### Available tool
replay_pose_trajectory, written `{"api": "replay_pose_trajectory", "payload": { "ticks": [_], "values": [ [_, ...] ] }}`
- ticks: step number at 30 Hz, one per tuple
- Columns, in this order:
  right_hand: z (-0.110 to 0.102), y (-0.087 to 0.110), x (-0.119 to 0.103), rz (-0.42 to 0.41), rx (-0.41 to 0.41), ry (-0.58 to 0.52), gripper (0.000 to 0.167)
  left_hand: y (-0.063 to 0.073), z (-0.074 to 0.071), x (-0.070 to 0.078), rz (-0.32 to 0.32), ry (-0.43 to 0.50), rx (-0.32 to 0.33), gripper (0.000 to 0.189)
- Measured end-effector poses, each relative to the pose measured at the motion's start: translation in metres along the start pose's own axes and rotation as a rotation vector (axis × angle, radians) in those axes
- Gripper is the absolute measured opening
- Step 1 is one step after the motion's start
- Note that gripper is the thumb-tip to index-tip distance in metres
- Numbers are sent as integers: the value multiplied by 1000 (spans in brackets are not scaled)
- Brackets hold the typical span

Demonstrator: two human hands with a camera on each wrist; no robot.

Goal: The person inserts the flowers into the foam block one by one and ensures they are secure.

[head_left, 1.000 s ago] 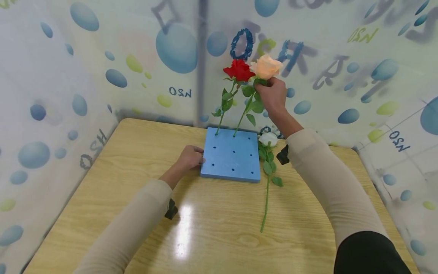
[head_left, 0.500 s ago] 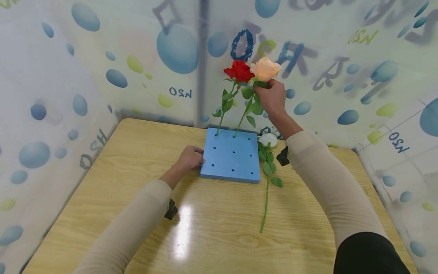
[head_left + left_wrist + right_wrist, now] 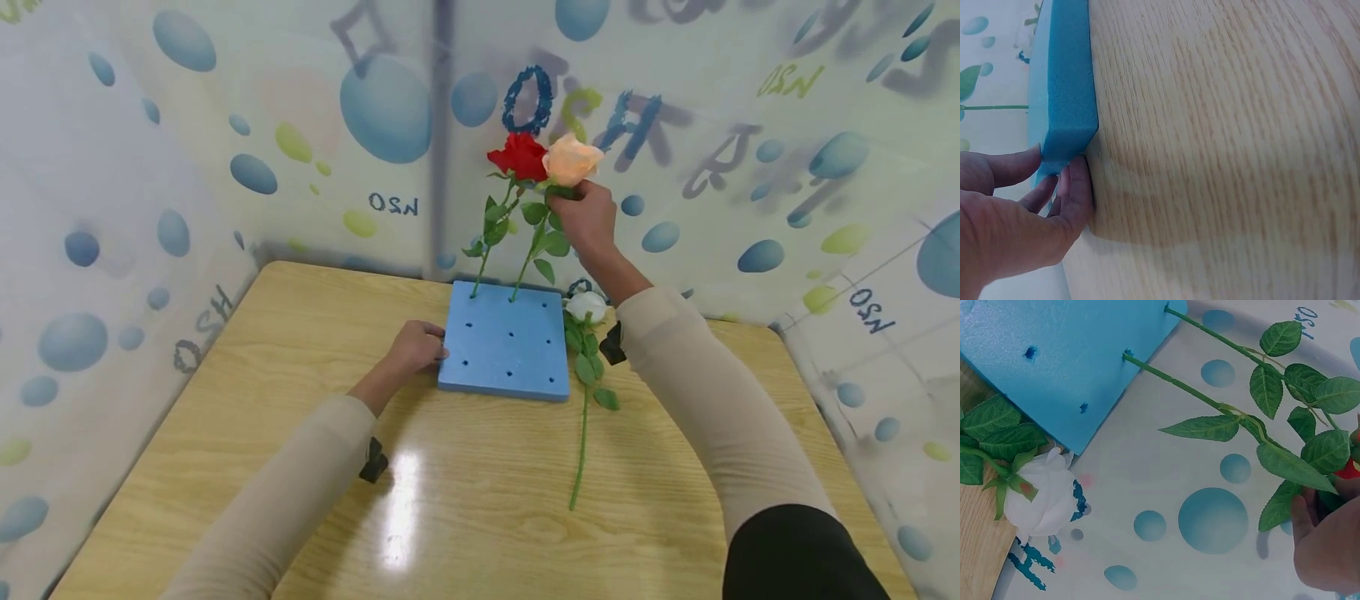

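A blue foam board [image 3: 504, 354] with rows of small holes lies on the table. Its left edge is held by my left hand [image 3: 417, 346]; in the left wrist view, the thumb is on one side of the board's [image 3: 1072, 81] edge and the fingers on the other. Just under its bloom, a peach rose [image 3: 572, 160] is pinched by my right hand [image 3: 588, 218]. The lower end of its stem stands in a back hole of the board. To its left, a red rose [image 3: 519, 157] stands in another back hole, leaning right.
On the table [image 3: 315, 333], right of the board, lies a white rose [image 3: 586, 307] with its stem pointing toward me. Its bloom shows beside the board in the right wrist view. A patterned wall [image 3: 300, 125] stands close behind the board.
My right hand and the peach bloom have shifted a little left and down, nearer the red rose. The left hand and the board stay in place.
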State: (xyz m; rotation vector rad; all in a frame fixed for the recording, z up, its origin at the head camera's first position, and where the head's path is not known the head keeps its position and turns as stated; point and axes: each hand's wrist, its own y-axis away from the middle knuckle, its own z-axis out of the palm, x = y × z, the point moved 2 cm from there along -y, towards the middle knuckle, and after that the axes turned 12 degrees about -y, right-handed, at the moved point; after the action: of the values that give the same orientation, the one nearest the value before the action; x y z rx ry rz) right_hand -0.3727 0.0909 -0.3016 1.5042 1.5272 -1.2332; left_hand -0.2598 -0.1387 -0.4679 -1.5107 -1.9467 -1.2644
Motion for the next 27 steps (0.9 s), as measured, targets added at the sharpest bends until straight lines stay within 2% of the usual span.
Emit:
{"api": "replay_pose_trajectory", "payload": {
  "ticks": [12, 21, 27],
  "values": [
    [1, -7, 3, -19, -75, 24, 41, -2, 0, -2, 8, 7, 6, 43],
    [2, -8, 5, -64, -85, 57, 38, -1, 0, -2, -12, 13, 7, 43],
    [9, -8, 5, -81, -91, 80, 36, -1, 1, -2, 0, 0, 9, 43]
  ]
}}
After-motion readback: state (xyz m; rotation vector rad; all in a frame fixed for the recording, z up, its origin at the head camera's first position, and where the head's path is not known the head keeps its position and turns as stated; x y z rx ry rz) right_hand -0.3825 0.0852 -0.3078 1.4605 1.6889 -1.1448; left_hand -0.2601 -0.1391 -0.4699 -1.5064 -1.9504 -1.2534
